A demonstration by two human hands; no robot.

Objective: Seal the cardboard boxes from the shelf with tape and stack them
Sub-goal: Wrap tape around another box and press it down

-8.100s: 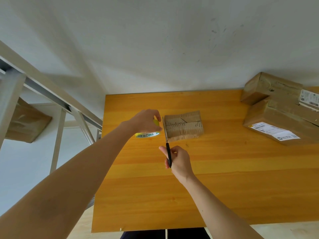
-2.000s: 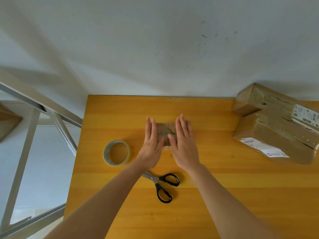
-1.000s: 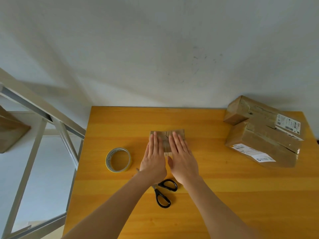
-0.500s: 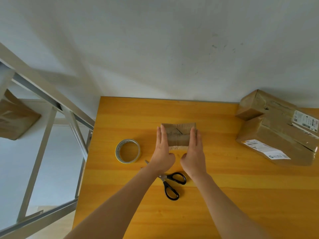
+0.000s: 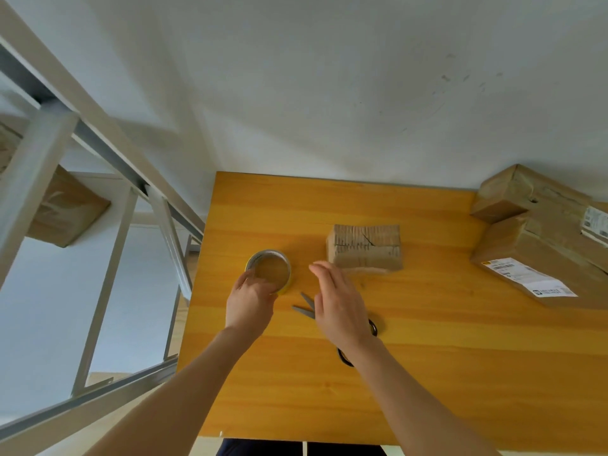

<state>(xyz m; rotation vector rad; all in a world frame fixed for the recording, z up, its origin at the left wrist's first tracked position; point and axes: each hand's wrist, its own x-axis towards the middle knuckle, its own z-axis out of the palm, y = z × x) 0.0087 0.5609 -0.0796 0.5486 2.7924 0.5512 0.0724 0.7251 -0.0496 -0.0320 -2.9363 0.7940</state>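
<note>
Releasing the box [image 5: 365, 248], left hand [image 5: 250, 302] fingers pinch the tape roll [image 5: 268, 252] at its 9 o'clock; right hand [image 5: 339, 307] fingers straight, empty: another strip likely.

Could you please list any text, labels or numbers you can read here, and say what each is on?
Nothing can be read.
On the lower stacked box, the white shipping label: barcode and print, too small.
On the upper stacked box, the second label: too blurred.
On the tape roll, rim print: too small.
</note>
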